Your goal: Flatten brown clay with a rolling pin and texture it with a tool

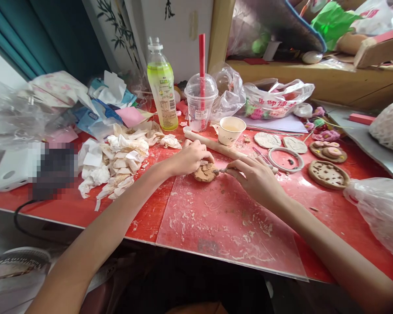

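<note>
A round, brownish piece of clay point(205, 173) with a cracked, uneven surface lies near the back of a clear plastic sheet. My left hand point(192, 157) rests over its upper left edge, fingers curled and gripping it. From the right, my right hand point(253, 175) pinches a thin clay modelling tool point(221, 170), its tip touching the clay's right edge. Behind both hands, a pale rolling pin point(218, 147) lies slantwise. A paper cup point(231, 130) of cloudy liquid stands just beyond the pin. The clear sheet point(212, 218) is strewn with clay scraps.
Crumpled tissues point(118, 161) heap at left, near a white device point(15, 168). A green-capped-looking drink bottle point(162, 93) and a lidded plastic cup point(200, 102) stand behind. Rightward lie a ring point(299, 167), clay discs point(267, 140), a clay dish point(327, 175) and a plastic bag point(376, 209).
</note>
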`<action>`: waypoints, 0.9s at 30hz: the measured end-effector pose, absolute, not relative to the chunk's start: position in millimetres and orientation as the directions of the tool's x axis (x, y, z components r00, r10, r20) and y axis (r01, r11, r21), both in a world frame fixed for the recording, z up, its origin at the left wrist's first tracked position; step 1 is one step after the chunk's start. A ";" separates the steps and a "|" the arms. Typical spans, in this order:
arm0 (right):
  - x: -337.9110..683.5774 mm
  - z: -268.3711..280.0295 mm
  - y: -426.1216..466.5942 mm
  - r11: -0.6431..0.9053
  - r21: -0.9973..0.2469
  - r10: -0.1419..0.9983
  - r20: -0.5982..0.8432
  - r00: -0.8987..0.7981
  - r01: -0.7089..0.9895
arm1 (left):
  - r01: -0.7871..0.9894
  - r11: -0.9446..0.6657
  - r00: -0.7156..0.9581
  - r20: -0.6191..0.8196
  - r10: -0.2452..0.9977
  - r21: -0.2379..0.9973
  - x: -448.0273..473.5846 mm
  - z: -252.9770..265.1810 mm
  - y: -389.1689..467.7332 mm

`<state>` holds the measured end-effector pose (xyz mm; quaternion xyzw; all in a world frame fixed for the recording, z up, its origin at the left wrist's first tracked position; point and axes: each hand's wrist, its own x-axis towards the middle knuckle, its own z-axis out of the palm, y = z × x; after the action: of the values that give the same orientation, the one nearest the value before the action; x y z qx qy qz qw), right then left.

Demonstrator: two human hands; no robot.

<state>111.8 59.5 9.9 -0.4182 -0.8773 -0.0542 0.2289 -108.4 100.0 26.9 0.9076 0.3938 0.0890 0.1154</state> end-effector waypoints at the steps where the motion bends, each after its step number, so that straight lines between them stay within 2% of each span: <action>1: 113.2 10.9 59.6 0.647 -0.076 0.702 0.449 -0.553 0.759 | 0.695 -0.659 0.673 0.064 0.737 0.287 -108.8 27.7 100.1; 5: 121.3 15.9 61.1 0.610 -0.009 0.692 0.493 -0.527 0.793 | 0.703 -0.598 0.644 0.012 0.765 0.384 -111.1 34.1 99.7; 9: 125.0 17.0 62.7 0.578 -0.035 0.705 0.524 -0.478 0.815 | 0.698 -0.551 0.606 0.032 0.795 0.458 -112.7 39.3 99.5; 16: 118.9 12.0 60.2 0.617 0.007 0.670 0.520 -0.530 0.787 | 0.714 -0.563 0.622 -0.007 0.783 0.416 -109.3 34.7 99.6; 23: 119.6 13.9 59.2 0.601 0.018 0.674 0.526 -0.519 0.799 | 0.718 -0.610 0.619 0.094 0.780 0.335 -106.4 27.9 99.8; 27: 120.4 14.0 59.9 0.585 0.052 0.679 0.514 -0.524 0.809 | 0.716 -0.616 0.626 0.090 0.775 0.329 -108.1 29.4 99.4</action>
<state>120.4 59.9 14.0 -0.4321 -0.8610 -0.1438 0.2263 -108.1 99.4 29.4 0.8918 0.4179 0.1120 0.1319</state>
